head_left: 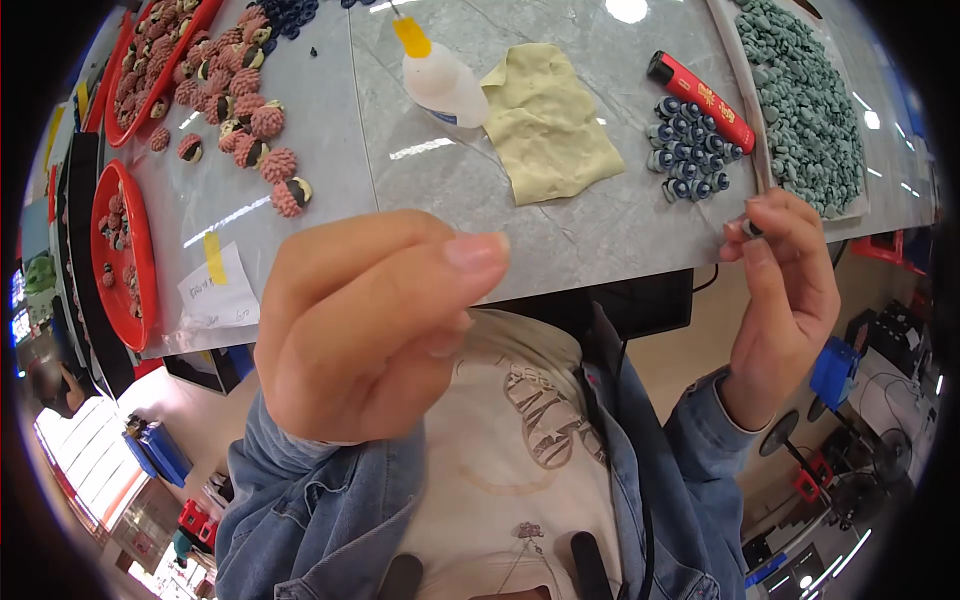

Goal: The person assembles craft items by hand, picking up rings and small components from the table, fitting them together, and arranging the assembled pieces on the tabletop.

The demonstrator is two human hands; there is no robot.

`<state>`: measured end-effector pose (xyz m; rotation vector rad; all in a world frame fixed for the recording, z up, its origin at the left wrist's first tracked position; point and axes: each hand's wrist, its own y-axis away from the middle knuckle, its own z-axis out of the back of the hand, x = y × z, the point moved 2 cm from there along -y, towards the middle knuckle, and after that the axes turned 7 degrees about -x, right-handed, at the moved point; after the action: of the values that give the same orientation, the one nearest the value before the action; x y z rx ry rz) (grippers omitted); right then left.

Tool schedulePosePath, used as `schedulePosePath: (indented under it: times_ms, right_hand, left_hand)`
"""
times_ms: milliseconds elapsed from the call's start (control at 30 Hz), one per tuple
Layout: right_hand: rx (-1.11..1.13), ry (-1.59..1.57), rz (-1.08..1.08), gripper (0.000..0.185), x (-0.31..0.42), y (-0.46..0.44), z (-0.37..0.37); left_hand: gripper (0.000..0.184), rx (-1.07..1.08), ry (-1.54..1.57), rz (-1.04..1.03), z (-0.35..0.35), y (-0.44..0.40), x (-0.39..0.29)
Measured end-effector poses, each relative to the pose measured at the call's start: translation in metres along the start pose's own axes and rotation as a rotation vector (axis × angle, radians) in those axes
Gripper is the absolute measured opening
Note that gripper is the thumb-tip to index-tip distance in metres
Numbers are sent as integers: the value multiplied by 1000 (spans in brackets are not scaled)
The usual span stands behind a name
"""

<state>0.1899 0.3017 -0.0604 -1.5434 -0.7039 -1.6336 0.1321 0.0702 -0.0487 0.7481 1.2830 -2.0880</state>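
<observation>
My left hand (365, 325) is close to the camera, its fingers curled and pressed together; whatever may be between them cannot be made out. On the right, the fingertips of my right hand (790, 290) pinch a small dark and pale piece (752, 229) near the table's front edge. Just beyond that hand stand several small blue-and-white pieces (688, 148) in a cluster, beside a red tube (705, 100). A pale yellow cloth (550, 125) lies mid-table, next to a white bottle with a yellow neck (442, 85).
A white tray (755, 120) of grey-green pieces is at the right. Pink ridged pieces (247, 110) lie loose at the left, near two red trays (150, 270). A paper note (220, 295) lies at the left front. Dark blue pieces (290, 22) sit at the far edge.
</observation>
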Motion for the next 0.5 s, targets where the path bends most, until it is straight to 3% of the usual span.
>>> schedulePosePath:
  times_ms: [133, 233, 500]
  right_hand:
    - [-23, 325, 222, 21, -5, -2, 3]
    - [5, 398, 290, 18, -3, -2, -10]
    - [-11, 495, 496, 17, 4, -12, -14]
  left_hand:
    - [20, 16, -4, 41, -6, 2, -3]
    - [17, 137, 24, -52, -10, -4, -6]
    - [15, 173, -32, -55, 2, -7, -7]
